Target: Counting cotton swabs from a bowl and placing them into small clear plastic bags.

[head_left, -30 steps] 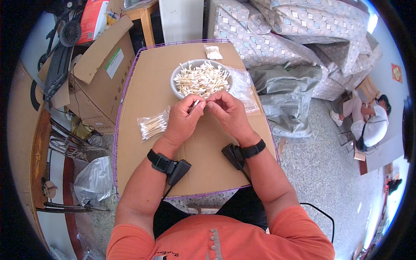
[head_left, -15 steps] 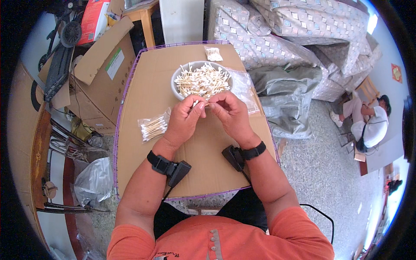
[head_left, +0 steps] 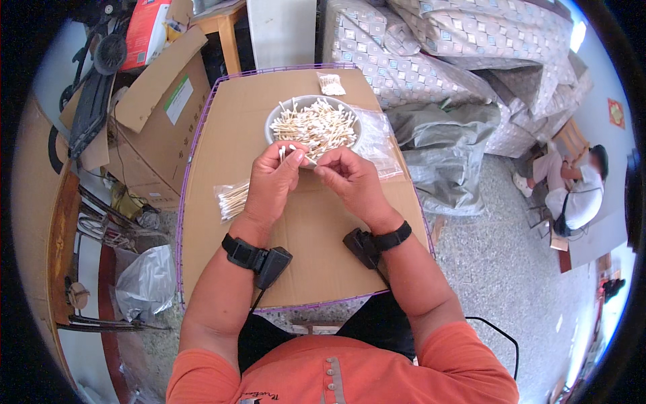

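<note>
A grey bowl (head_left: 359, 128) heaped with loose cotton swabs (head_left: 316, 121) stands toward the far side of the cardboard-topped table (head_left: 323, 256). In front of its near rim, my left hand (head_left: 269, 185) is closed on a few cotton swabs, their white tips showing above the fingers. My right hand (head_left: 356, 182) is pinched beside it, its fingertips at a swab stick (head_left: 311, 160) that spans the gap between the hands. A clear bag of swabs (head_left: 232, 203) lies left of my left hand, partly behind it.
A small filled packet (head_left: 330, 83) lies beyond the bowl, and flat clear bags (head_left: 382, 145) lie to its right. Cardboard boxes (head_left: 158, 128) stand at the left. Patterned wrapped bundles (head_left: 431, 60) and a grey sack (head_left: 441, 155) are at the right. A seated person (head_left: 579, 192) is farther right.
My left hand has moved slightly left and turned, showing more swab tips. My right hand has shifted a little left and down. The bowl and bags stay in place.
</note>
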`<state>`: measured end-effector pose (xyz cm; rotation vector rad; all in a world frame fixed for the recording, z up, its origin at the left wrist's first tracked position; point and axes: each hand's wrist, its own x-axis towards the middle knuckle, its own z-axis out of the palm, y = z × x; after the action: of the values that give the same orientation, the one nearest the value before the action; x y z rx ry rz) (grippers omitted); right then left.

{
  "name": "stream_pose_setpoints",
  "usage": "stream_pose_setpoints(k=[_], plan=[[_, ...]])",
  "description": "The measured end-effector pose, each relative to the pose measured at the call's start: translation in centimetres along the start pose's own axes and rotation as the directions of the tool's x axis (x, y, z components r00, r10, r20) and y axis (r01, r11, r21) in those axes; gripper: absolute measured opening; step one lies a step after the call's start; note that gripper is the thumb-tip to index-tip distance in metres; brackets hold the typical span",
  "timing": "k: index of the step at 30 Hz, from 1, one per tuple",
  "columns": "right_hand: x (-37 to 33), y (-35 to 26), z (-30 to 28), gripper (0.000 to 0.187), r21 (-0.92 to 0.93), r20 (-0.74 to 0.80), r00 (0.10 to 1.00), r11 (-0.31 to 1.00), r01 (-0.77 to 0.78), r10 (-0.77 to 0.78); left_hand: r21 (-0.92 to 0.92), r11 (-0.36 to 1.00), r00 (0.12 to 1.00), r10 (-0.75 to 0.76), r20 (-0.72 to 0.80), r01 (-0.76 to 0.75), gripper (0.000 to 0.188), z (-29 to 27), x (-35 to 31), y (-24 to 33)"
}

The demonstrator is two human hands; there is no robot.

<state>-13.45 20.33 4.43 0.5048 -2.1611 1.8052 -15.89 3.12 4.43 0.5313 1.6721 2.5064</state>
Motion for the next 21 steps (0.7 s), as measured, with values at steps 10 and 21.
stream_pose_setpoints(k=[10, 21], plan=[[-0.14, 0.4, -0.27, 0.008, -0.012, 0.107, 0.993, 0.999, -0.04, 0.041, 0.07, 0.997, 0.999, -0.029, 0.041, 0.026, 0.022, 0.27, -0.08, 0.06], [0.28, -0.27, -0.4, 0.01, -0.005, -0.034, 0.988, 0.989, 0.148, -0.148, 0.227, 0.963, 0.924, -0.212, 0.318, 0.144, 0.029, 0.23, -0.29, -0.07]])
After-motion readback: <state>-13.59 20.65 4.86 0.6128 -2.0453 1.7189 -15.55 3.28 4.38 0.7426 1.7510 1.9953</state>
